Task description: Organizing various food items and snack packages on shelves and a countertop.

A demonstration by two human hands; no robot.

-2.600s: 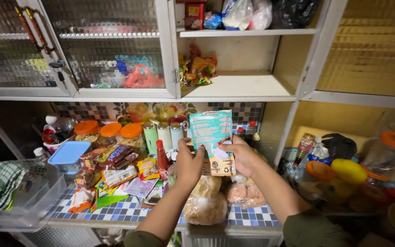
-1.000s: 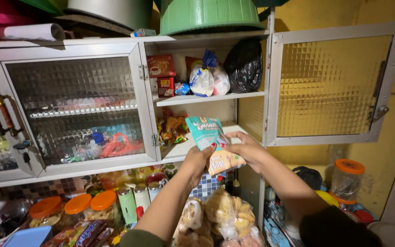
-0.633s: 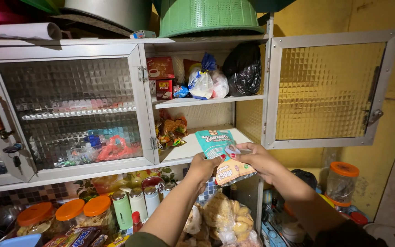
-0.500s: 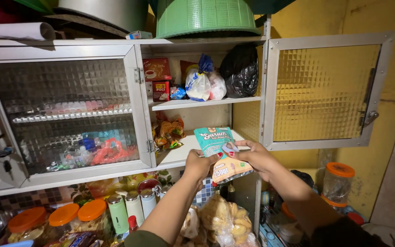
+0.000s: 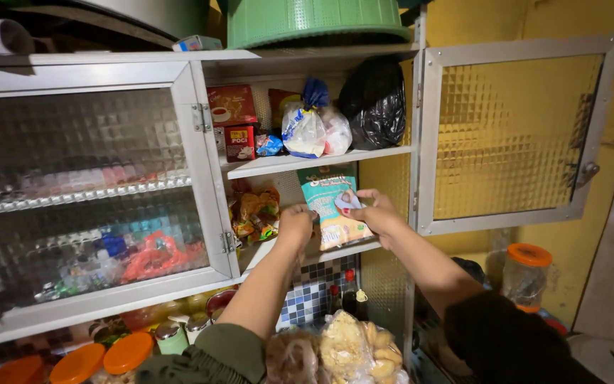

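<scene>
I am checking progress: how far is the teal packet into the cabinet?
Done: the cabinet door stands open. In hand: both the left hand and right hand hold the flat teal paper packet upright on the lower white shelf. Left: letting go, shutting the door.

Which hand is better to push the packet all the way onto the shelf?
Probably the right hand: it grips the teal and yellow flat snack packet on its outer edge, while the left hand only steadies the other side over the white lower shelf.
</scene>
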